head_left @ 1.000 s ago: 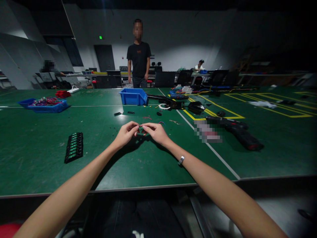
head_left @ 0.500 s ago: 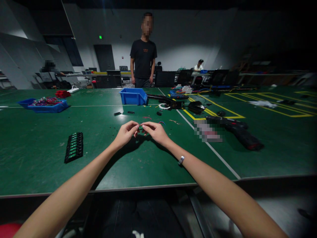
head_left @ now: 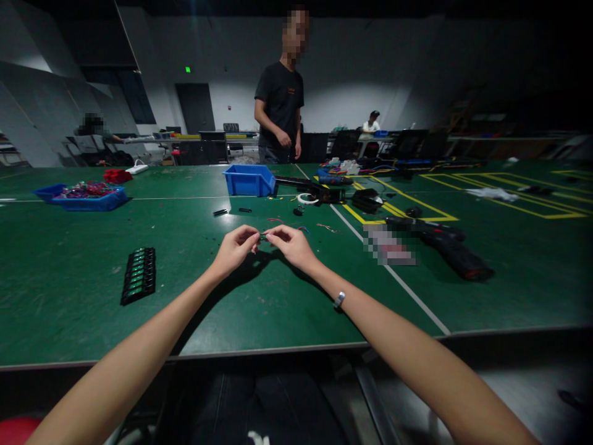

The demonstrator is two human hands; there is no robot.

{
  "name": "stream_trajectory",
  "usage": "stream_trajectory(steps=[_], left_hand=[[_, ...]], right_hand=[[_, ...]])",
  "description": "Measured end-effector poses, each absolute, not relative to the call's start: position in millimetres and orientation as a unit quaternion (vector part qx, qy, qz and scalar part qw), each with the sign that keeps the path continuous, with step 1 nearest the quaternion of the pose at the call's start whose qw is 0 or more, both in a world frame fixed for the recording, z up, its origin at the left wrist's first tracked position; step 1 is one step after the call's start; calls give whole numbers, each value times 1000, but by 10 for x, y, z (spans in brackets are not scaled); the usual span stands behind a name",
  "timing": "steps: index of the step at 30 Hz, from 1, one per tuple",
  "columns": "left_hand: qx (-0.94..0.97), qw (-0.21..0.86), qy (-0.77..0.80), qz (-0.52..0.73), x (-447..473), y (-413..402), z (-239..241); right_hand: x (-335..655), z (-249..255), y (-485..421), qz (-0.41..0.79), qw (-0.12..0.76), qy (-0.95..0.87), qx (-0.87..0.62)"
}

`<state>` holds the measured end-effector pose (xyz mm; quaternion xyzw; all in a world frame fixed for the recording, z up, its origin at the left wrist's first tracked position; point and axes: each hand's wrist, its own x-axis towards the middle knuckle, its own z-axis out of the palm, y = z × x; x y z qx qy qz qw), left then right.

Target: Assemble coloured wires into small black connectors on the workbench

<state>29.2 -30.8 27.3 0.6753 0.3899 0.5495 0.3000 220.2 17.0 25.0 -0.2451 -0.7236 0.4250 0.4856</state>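
My left hand [head_left: 235,248] and my right hand [head_left: 291,245] meet above the green table [head_left: 69,266], fingertips pinched together on a small dark-green part [head_left: 263,237] held between them. Both hands are closed in a pinch. The part is tiny and mostly hidden by my fingers. A black tray of green parts [head_left: 138,274] lies to the left of my left forearm. Short coloured wire pieces [head_left: 277,220] lie just beyond my hands.
A blue bin [head_left: 249,180] stands at the back centre, a flat blue tray of coloured parts [head_left: 83,195] at the far left. Black tools [head_left: 448,248] lie to the right, past a white line. A person in a black shirt [head_left: 280,108] stands behind the table.
The person behind the table has walked to the right and closer. My hands have stayed in place, pinched on the small part, rising very slightly.
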Motion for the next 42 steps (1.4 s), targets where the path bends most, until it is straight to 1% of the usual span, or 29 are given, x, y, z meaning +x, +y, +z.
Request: stream_trajectory(steps=[19,32,42], left_hand=[[685,314,409,515,280,-325,275],[704,318,401,493,286,-297,239],[733,234,434,469,245,-276,194]], right_hand=[[2213,245,170,451,487,-711,-233],[2221,251,177,414,484,-736,-228],[2236,284,176,394,480,-746,-241]])
